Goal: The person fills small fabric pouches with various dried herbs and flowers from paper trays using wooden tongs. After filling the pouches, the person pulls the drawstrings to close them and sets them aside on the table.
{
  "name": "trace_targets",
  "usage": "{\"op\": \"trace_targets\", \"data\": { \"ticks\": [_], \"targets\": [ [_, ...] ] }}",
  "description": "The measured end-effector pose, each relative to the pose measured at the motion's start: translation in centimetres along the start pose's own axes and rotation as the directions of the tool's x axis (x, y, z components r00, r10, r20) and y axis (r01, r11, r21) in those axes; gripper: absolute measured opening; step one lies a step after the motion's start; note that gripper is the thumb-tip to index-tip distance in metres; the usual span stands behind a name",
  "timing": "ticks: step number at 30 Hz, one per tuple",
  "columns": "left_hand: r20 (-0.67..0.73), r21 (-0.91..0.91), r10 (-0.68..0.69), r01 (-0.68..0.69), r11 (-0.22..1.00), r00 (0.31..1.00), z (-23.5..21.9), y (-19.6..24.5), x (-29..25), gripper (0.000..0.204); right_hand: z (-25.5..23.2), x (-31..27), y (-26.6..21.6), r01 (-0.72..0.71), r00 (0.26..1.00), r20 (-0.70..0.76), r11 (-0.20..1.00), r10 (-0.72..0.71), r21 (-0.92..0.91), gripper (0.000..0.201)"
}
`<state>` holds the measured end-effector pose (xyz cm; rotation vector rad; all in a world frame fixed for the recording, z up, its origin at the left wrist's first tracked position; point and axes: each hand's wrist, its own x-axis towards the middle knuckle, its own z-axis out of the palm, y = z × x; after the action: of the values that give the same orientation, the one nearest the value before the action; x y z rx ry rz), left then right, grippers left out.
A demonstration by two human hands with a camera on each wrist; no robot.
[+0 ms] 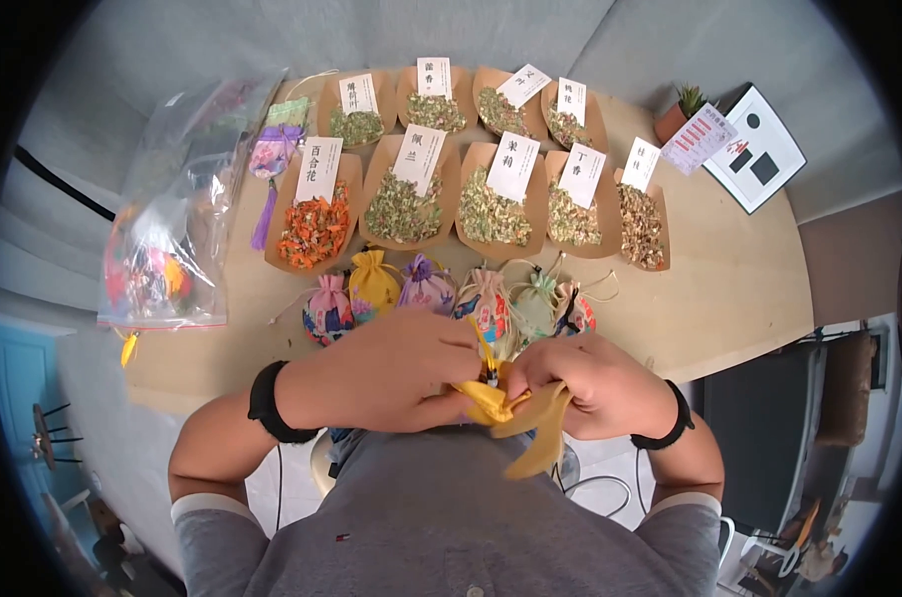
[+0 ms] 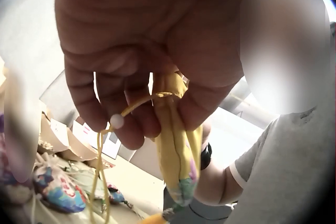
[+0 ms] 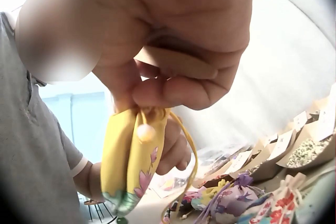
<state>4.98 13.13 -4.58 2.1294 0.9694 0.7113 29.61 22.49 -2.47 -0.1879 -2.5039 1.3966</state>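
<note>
A yellow drawstring pouch (image 3: 131,155) with pink and green print hangs between my two hands in front of the body. With thumb and fingers my left hand (image 1: 391,368) pinches its gathered top; in the left wrist view a yellow cord (image 2: 100,176) with a white bead (image 2: 116,121) trails by the fingertips. My right hand (image 1: 590,383) pinches the pouch's neck from the other side, a pale bead (image 3: 146,132) just below its fingers. A flat tan piece (image 3: 178,65) with a rounded end lies inside the right hand's curled fingers. The pouch's inside is hidden.
Several patterned drawstring pouches (image 1: 427,284) stand in a row just beyond the hands. Behind them are paper trays (image 1: 363,227) of dried herbs with labels. A clear plastic bag (image 1: 172,219) lies at left; a potted plant (image 1: 692,99) and a white framed board (image 1: 764,149) stand back right.
</note>
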Motion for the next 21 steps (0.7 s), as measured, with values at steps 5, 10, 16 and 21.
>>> {"op": "trace_targets", "data": {
  "ticks": [5, 10, 16, 21],
  "targets": [
    [-0.049, 0.173, 0.04, -0.031, 0.984, 0.998, -0.2, 1.1, -0.7, 0.02, -0.5, -1.0, -0.9, 0.045, 0.998, -0.025, 0.983, -0.05, -0.177, 0.022],
    [-0.079, 0.191, 0.083, -0.066, 0.979, 0.993, -0.3, 1.7, -0.7, 0.023, 0.1, -1.1, -0.2, 0.032, 0.979, -0.204, 0.975, 0.014, 0.22, 0.017],
    [-0.031, 0.366, 0.139, -0.118, 0.923, 0.99, -0.2, 2.2, 0.5, 0.024, -0.9, 2.0, 2.2, -0.367, 0.911, -0.043, 0.854, 0.41, 0.368, 0.034],
    [-0.008, 0.457, 0.015, -0.009, 0.889, 1.0, -0.5, 2.5, -0.4, 0.023, 1.0, 3.2, 1.3, -0.163, 0.941, -0.124, 0.745, 0.313, 0.647, 0.03]
  ]
}}
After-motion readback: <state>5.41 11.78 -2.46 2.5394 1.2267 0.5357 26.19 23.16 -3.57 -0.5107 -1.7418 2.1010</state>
